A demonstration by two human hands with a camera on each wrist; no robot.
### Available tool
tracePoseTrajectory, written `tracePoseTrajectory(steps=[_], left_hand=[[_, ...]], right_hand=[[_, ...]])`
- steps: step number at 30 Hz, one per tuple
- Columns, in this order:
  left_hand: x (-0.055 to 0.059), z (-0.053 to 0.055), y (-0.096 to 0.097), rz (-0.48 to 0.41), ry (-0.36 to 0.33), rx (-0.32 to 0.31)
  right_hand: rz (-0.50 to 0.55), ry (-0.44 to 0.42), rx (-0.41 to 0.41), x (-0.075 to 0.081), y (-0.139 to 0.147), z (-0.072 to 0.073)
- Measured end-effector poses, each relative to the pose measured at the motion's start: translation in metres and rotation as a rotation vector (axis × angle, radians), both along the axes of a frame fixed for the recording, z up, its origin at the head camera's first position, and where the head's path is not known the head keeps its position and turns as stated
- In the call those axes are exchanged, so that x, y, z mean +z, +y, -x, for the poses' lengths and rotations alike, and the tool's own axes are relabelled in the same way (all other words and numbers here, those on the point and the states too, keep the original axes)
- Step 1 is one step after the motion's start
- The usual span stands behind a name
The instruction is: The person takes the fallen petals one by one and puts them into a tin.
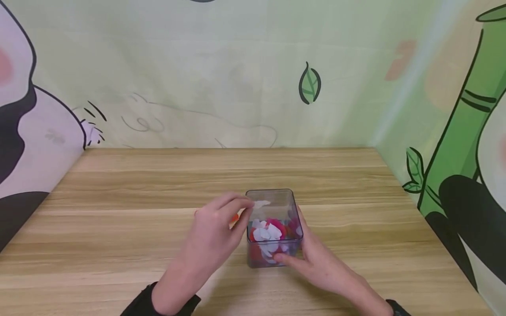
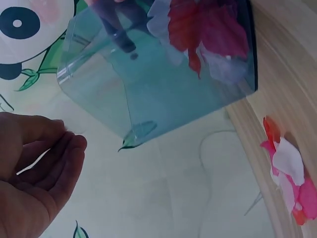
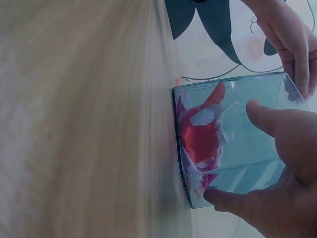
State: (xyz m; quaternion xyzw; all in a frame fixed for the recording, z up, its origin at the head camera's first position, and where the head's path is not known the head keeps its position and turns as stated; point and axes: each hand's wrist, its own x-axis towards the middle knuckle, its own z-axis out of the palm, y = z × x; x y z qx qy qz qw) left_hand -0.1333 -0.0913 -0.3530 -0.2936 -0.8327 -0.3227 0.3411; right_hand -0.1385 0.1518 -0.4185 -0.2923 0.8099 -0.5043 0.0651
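Note:
A clear, grey-tinted plastic box [image 1: 253, 259] with an open top stands on the table, loosely filled at the bottom with white, red and pink petals [image 1: 269, 232]. My right hand [image 1: 316, 259] grips it from the right side, thumb on the near wall; the right wrist view shows fingers [image 3: 228, 198] spread across the box. At the upper left rim, my left hand [image 1: 215, 228] pinches a white petal [image 1: 262, 204] between thumb and fingertips. Behind that hand lies a small heap of loose petals [image 2: 288, 163] on the table, mostly hidden in the head view.
The wooden table [image 1: 138, 245] reaches back to a printed cloth backdrop [image 1: 197, 87] with panda and bamboo drawings, which also rises along both sides.

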Motion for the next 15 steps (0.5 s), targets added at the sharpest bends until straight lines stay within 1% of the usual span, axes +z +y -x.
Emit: tracePoseTrajectory(steps=[3,7,12,15], left_hand=[[-0.0032,-0.0001,0.0044,0.006,0.031,-0.034],[-0.0056,0.0012,0.0059,0.007,0.04,-0.063],[-0.0066,0.0029,0.0047,-0.001,0.051,-0.053],[-0.007,0.0045,0.0032,-0.003,0.041,-0.035]], right_hand=[[0.001,0.019,0.003,0.0002,-0.0003,-0.0007],[-0.001,0.035,0.007,-0.0001,-0.0005,-0.001],[-0.024,0.051,-0.01,-0.0016,0.0005,-0.0011],[-0.032,0.058,-0.016,-0.002,0.0008,-0.0012]])
